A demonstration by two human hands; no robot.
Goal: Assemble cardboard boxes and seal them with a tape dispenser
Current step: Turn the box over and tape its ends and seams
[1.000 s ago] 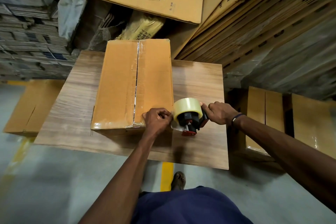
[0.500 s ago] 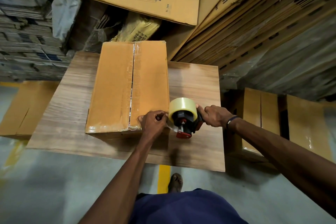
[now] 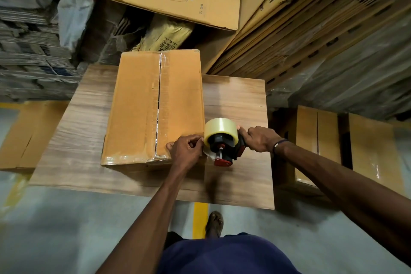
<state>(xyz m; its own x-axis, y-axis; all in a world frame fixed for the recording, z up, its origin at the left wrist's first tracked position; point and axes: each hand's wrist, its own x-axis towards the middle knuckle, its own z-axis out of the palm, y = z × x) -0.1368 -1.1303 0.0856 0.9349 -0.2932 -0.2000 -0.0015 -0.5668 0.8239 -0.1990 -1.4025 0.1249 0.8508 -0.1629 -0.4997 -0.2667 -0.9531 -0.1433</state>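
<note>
A closed brown cardboard box (image 3: 153, 107) lies flat on the wooden counter (image 3: 235, 100), clear tape running along its centre seam. At its near right corner sits a black-and-red tape dispenser (image 3: 223, 145), loaded with a clear roll and touching the box's edge.

Both arms reach forward. The left hand (image 3: 185, 151) has its fingers curled in a pinch. The right hand (image 3: 259, 139) is closed in a grip.

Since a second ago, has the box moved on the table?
No. The box lies at the same spot on the table, its near edge as close to the table's front edge as before. Only the camera's view has shifted.
</note>
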